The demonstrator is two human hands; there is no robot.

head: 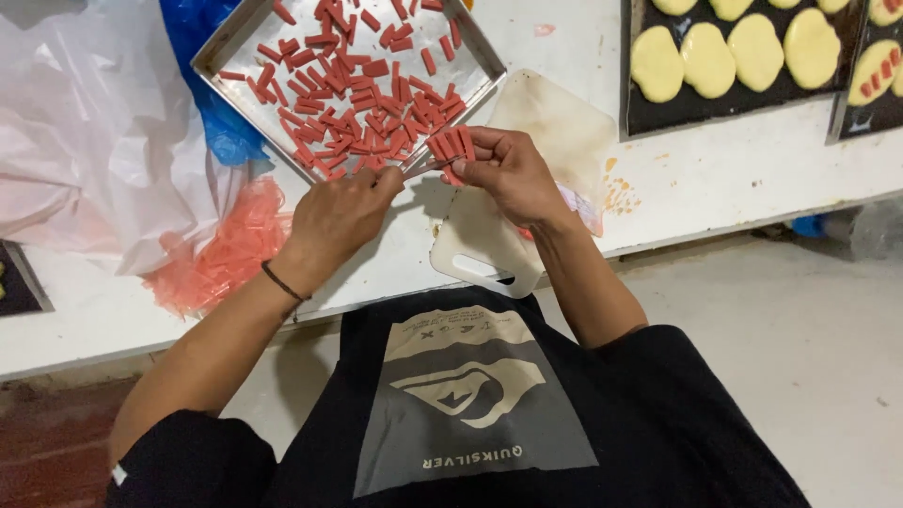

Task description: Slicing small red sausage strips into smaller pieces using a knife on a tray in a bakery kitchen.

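Note:
My right hand [513, 174] holds a small row of red sausage pieces [451, 144] pinched between fingers and thumb, just off the near corner of a metal tray [218, 45]. The tray carries several cut red sausage sticks [362, 85]. My left hand [340, 209] is closed beside the tray's near corner and grips a thin knife [420, 168] whose blade points toward the right hand. A white cutting board [555, 132] lies under and beyond the right hand.
A clear bag with red sausage casings [226, 245] lies at the left under a crumpled white plastic sheet [85, 132]. A dark baking tray [658, 113] with pale yellow dough rounds [707, 58] sits at upper right. The table edge runs just before my body.

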